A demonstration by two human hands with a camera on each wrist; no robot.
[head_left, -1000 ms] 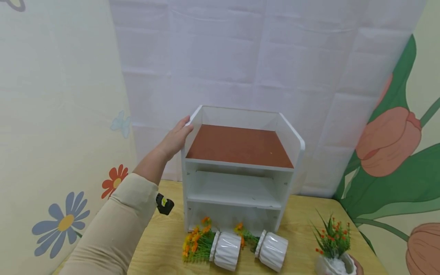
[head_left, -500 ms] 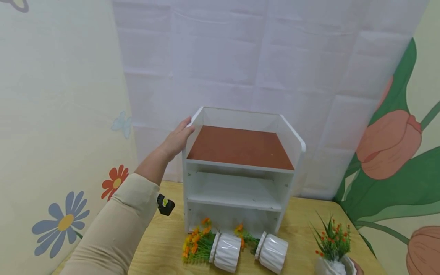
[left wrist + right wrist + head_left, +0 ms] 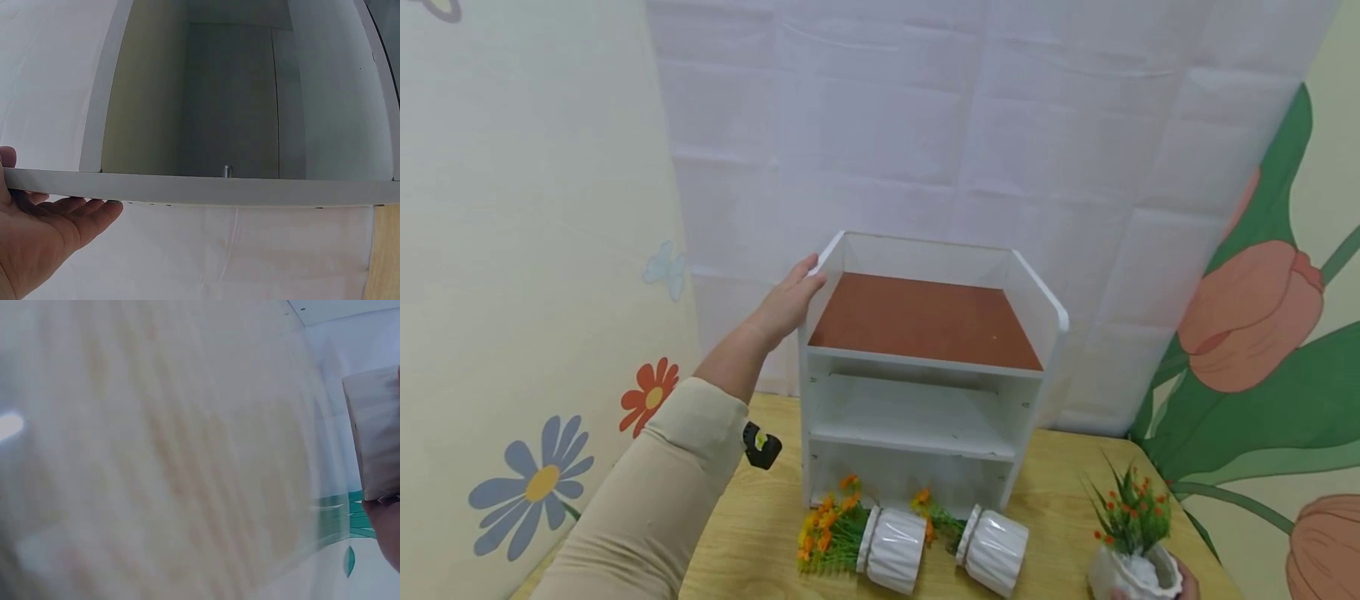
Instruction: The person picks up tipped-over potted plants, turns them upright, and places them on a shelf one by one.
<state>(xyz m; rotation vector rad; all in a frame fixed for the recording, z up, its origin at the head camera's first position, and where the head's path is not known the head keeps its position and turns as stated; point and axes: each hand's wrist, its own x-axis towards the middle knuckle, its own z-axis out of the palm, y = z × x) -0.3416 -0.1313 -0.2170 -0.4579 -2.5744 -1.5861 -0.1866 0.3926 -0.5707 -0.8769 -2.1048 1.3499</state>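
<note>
A small white shelf unit [image 3: 910, 360] with a reddish-brown top stands at the back of the table. My left hand [image 3: 781, 312] grips the upper edge of its left side panel; in the left wrist view the thumb and the fingers [image 3: 94, 215] lie on opposite sides of that panel [image 3: 250, 191]. At the lower right, my right hand [image 3: 1189, 582] holds a white pot [image 3: 1108, 575] with green leaves and small red flowers [image 3: 1131, 517], the pot upright. Only part of this hand shows beside the pot [image 3: 378, 434] in the right wrist view.
Two white ribbed pots, one left [image 3: 895, 550] and one right [image 3: 996, 550], lie on their sides in front of the shelf, orange and yellow flowers [image 3: 827, 525] pointing left. The wooden table [image 3: 1060, 483] meets a white cloth backdrop [image 3: 887, 125] behind. A pale blur fills most of the right wrist view.
The right hand and its potted plant have shifted slightly up and to the right, and more of the hand shows. The left hand keeps its grip on the shelf panel.
</note>
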